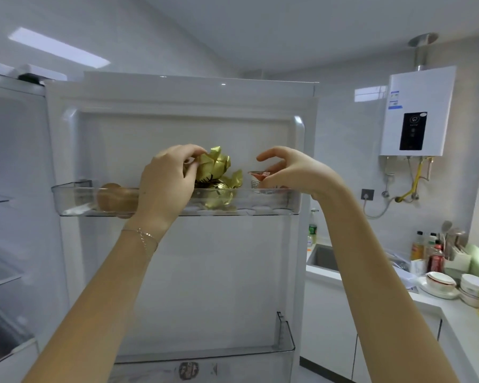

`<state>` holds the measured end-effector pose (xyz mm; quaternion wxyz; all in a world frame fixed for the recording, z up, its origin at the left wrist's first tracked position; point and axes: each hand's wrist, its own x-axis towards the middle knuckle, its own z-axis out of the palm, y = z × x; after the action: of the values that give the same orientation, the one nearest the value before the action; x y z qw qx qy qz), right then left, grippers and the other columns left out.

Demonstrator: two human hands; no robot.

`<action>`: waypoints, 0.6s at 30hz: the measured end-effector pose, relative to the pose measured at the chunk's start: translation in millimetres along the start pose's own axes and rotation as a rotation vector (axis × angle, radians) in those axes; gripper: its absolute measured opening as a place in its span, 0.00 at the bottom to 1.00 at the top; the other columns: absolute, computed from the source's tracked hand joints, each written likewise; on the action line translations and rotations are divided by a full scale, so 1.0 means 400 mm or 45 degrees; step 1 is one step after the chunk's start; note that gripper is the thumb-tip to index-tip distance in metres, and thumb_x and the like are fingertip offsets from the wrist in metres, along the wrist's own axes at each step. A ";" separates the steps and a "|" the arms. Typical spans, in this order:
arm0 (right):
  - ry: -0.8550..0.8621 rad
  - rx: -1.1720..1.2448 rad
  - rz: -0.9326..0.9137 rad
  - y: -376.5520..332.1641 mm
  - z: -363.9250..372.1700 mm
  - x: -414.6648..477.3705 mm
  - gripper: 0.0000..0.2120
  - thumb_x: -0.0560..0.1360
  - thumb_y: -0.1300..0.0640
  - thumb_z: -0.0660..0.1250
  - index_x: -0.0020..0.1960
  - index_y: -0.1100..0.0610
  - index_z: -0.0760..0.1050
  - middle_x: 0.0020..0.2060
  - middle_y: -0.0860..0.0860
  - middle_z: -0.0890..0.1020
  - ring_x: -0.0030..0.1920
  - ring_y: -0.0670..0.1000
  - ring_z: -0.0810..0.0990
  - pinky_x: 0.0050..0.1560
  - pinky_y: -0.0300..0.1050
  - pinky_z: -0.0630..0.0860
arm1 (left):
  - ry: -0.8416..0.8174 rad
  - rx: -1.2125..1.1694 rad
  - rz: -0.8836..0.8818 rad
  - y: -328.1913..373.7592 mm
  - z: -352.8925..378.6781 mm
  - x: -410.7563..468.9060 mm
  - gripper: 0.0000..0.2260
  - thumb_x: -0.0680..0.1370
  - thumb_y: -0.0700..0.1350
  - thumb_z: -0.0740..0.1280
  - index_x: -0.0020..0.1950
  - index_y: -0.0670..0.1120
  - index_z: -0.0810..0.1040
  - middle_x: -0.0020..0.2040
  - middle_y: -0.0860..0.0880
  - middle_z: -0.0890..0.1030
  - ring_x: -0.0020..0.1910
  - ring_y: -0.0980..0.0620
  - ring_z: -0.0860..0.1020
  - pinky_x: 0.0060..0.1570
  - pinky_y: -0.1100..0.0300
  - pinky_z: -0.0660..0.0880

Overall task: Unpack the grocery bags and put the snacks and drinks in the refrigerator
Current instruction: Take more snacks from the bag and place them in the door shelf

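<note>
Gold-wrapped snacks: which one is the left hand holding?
The upper gold snack, gripped by the left hand; the lower gold snack rests in the door shelf.

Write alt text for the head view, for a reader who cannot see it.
Two hands reach into the upper shelf of an open refrigerator door: the left hand pinches a gold foil-wrapped snack, the right hand curls at a small red-topped cup beside it. A counter with bottles and bowls lies to the right.

On the door shelf (67,201), gold foil snacks (216,167) crowd the middle, with brown eggs (114,199) at their 9 o'clock and a small cup (257,180) at 3 o'clock, leaving open room at 12 o'clock.
</note>
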<state>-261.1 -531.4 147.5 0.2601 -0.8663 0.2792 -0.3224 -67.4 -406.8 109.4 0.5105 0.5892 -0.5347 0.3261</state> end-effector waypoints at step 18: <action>-0.114 -0.441 0.140 -0.019 0.024 0.057 0.34 0.66 0.39 0.76 0.69 0.41 0.68 0.60 0.45 0.76 0.62 0.50 0.75 0.66 0.48 0.71 | -0.089 -0.048 0.032 -0.013 -0.020 -0.025 0.08 0.76 0.51 0.70 0.52 0.51 0.77 0.49 0.55 0.78 0.51 0.51 0.76 0.45 0.55 0.73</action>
<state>-237.4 -538.2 155.3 0.1363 -0.8951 0.3656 -0.2159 -63.4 -396.6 101.1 0.4984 0.5837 -0.5655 0.3017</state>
